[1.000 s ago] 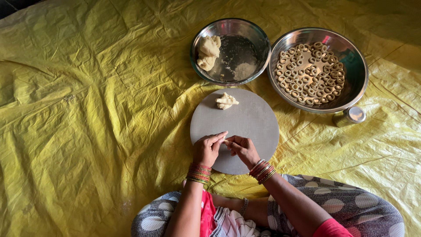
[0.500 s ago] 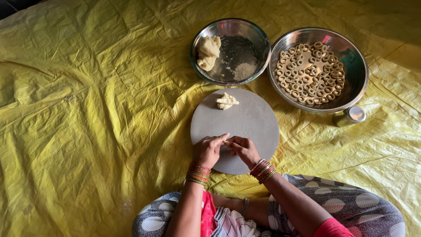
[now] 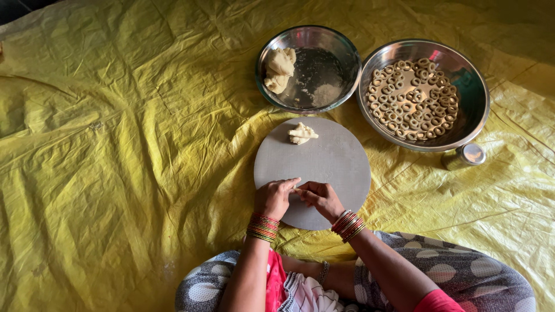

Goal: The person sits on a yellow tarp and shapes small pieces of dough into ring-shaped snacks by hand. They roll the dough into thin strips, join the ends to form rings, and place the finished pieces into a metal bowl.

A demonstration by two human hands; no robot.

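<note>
Hands: left hand and right hand meet low over the near half of the board, fingertips together.
Grip: both hands pinched nearly closed on a small dough strip; only a pale bit shows between thumbs and forefingers.
Left hand: knuckles up, fingers curled, forefinger stretched toward the right hand.
Right hand: fingers bent inward, thumb against the strip.
Strip axis: seems to run left to right between the two pinches; too little shows to tell its length or which way the ends point.
Wrists: coloured bangles on both.
Board: round, grey, flat on the yellow sheet, just in front of the person's knees.
Dough lump: small, rough, at the far edge of the board, well apart from the hands.
Bowl: steel, beyond the board; larger dough piece against its left wall.
Pan: steel, wide, right of the bowl; many small dough rings cover its floor.
Cup: small, metal, on the sheet just beside the pan's near rim.
</note>
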